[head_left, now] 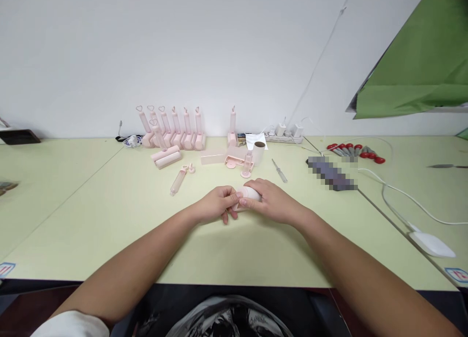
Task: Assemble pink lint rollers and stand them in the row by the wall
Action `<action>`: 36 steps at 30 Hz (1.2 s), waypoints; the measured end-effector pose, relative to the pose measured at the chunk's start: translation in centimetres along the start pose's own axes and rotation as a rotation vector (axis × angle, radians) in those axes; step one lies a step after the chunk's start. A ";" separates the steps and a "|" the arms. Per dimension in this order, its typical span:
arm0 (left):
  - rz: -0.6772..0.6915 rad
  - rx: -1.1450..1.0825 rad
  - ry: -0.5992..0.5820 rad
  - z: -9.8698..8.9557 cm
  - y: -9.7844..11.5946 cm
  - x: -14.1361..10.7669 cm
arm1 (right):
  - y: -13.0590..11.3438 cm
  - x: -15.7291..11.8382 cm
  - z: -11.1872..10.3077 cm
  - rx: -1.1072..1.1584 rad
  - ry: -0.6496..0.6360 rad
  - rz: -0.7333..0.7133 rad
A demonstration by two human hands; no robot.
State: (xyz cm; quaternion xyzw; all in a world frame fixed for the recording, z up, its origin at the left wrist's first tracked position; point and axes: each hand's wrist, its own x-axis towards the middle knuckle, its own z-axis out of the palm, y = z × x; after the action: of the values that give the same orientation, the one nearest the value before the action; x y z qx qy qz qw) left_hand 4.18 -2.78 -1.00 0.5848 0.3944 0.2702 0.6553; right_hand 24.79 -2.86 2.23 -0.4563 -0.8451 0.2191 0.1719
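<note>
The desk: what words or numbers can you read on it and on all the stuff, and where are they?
"11", it seems: red, on the left sticker at the desk's front edge.
"12", as best I can tell: red, on the right sticker, a bit blurry.
Pink rollers: no writing I can read.
Dark thing: blurred into squares, so nothing can be read.

Even, fairly bright, cool light covers the pale green bench and the white wall; its source is out of view. Shadows are soft and faint around the hands. The dark area below the bench is much dimmer, with whitish glare on a shiny black surface. Wide-angle stretching shows toward the sides. Small items look soft, and blocky pixels hide a dark object at right.
</note>
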 end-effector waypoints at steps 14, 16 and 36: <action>0.058 -0.071 -0.044 -0.1 -0.4 0.4 | -0.6 -0.3 0.3 -0.121 -0.015 0.046; 0.070 -0.091 -0.041 0.1 -0.3 0.4 | -0.6 -0.3 0.4 -0.126 -0.010 0.051; 0.158 -0.017 0.041 1.0 -0.8 0.5 | -0.6 -0.5 0.1 -0.135 -0.027 0.054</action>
State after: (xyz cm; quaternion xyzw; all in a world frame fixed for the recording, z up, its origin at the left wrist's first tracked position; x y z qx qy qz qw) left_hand 5.22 -3.06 -1.93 0.6030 0.3582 0.3364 0.6284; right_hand 24.59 -3.57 2.42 -0.4864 -0.8477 0.1722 0.1231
